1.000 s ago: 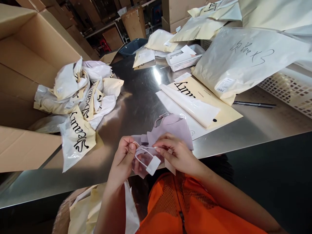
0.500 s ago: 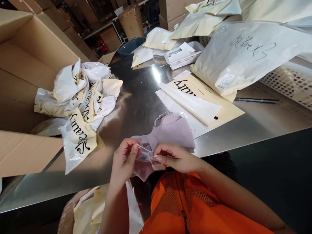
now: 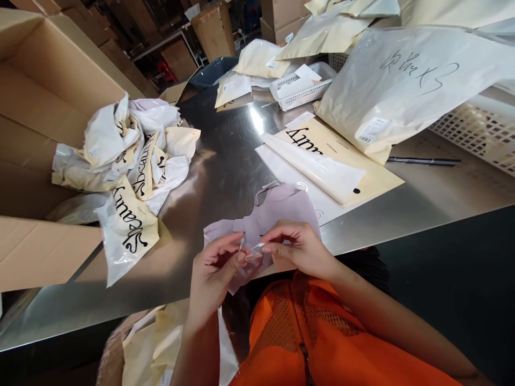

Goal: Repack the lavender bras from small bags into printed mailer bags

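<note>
A lilac bra [image 3: 287,206] lies on the metal table's near edge, with one strap looped at its top. Over it, both my hands work at a thin white tag string [image 3: 254,248]. My left hand [image 3: 219,265] pinches one part of the string between thumb and forefinger. The string's other end, with a small white piece, is pinched by my right hand [image 3: 300,246]. A pinkish-brown tag [image 3: 282,264] shows just below my right fingers. How the string passes through the bra is hidden by my fingers.
Filled printed bags [image 3: 132,214] spill from a large cardboard box [image 3: 48,236] at left. A flat mailer bag [image 3: 378,174] lies beyond the bra, beside a black pen [image 3: 424,161]. A big filled bag [image 3: 402,86] and a small white basket [image 3: 301,99] stand behind.
The string loop between my hands has been drawn smaller as my hands came closer together. My right hand has risen slightly, and my left hand has shifted right.
</note>
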{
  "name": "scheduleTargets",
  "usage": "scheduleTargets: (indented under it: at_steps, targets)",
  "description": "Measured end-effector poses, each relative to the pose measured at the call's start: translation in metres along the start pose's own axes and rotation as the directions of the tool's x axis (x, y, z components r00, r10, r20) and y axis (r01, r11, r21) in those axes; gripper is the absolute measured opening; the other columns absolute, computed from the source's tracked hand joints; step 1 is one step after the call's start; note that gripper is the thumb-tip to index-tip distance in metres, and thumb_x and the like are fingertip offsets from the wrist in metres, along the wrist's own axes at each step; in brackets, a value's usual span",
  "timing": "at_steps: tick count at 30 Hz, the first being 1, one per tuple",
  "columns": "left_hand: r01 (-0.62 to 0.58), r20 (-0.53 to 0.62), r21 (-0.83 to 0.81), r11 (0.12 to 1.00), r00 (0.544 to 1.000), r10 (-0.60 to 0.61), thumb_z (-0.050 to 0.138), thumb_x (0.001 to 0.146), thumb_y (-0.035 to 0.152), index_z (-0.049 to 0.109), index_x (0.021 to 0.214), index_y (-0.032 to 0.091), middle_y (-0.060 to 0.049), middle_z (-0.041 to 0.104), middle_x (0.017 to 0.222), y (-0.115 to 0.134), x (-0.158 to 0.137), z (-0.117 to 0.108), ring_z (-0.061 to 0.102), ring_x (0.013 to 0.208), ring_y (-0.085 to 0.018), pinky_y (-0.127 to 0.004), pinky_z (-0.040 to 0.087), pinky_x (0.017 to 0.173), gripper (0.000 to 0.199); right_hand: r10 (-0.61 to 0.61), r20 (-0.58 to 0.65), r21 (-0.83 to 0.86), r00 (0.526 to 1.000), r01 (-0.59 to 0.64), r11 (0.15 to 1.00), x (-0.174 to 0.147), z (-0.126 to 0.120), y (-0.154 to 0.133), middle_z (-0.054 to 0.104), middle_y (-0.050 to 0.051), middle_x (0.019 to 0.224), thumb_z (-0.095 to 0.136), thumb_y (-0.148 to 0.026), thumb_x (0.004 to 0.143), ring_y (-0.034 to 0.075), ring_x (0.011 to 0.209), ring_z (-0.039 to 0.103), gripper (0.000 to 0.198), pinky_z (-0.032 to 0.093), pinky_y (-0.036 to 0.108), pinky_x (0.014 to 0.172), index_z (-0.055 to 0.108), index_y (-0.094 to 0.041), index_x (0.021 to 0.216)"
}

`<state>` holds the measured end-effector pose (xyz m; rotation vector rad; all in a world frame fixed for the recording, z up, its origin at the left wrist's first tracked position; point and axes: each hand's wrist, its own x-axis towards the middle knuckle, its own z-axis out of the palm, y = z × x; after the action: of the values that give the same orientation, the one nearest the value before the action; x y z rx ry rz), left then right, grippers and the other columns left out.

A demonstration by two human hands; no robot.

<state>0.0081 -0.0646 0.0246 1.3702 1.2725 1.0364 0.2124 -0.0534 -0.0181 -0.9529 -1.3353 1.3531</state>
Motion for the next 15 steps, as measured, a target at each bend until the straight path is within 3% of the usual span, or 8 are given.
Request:
scheduleTargets:
  at_steps: [2, 7, 15]
  targets:
    - [0.015, -0.042, 0.122, 0.992, 0.999, -0.010, 0.075, 0.079, 0.036, 0.074, 0.106, 0.028, -0.001, 0.074, 0.078, 0.002, -0.004, 0.003, 0.064, 0.065, -0.013, -0.023, 0.052, 0.061, 0.028, -0.010, 0.014, 0.050, 1.000, 0.009, 0.999, 0.000, -0.001, 0.000, 0.068, 0.003, 0.081, 0.075, -0.033, 0.082, 0.012, 0.070, 0.062, 0.018, 0.050, 0.022, 0.065, 0.075, -0.017, 0.089]
    - [-0.067, -0.042, 0.418, 0.906, 0.995, 0.093, 0.071, 0.082, 0.036, 0.076, 0.083, 0.025, 0.001, 0.072, 0.072, 0.011, -0.011, 0.009, 0.061, 0.062, -0.013, -0.022, 0.048, 0.059, 0.012, -0.023, 0.037, 0.082, 0.999, 0.020, 0.996, 0.000, -0.001, -0.001, 0.068, 0.003, 0.081, 0.075, -0.034, 0.083, 0.012, 0.072, 0.063, 0.018, 0.052, 0.022, 0.067, 0.074, -0.017, 0.089]
    - [0.011, -0.033, 0.422, 0.907, 0.999, 0.004, 0.066, 0.084, 0.042, 0.072, 0.078, 0.021, 0.001, 0.069, 0.067, 0.011, -0.010, 0.015, 0.059, 0.059, -0.012, -0.021, 0.045, 0.057, 0.023, -0.090, 0.022, 0.015, 0.996, 0.090, 0.996, -0.001, 0.003, -0.003, 0.067, 0.004, 0.082, 0.074, -0.031, 0.083, 0.013, 0.074, 0.064, 0.013, 0.052, 0.022, 0.066, 0.074, -0.018, 0.087]
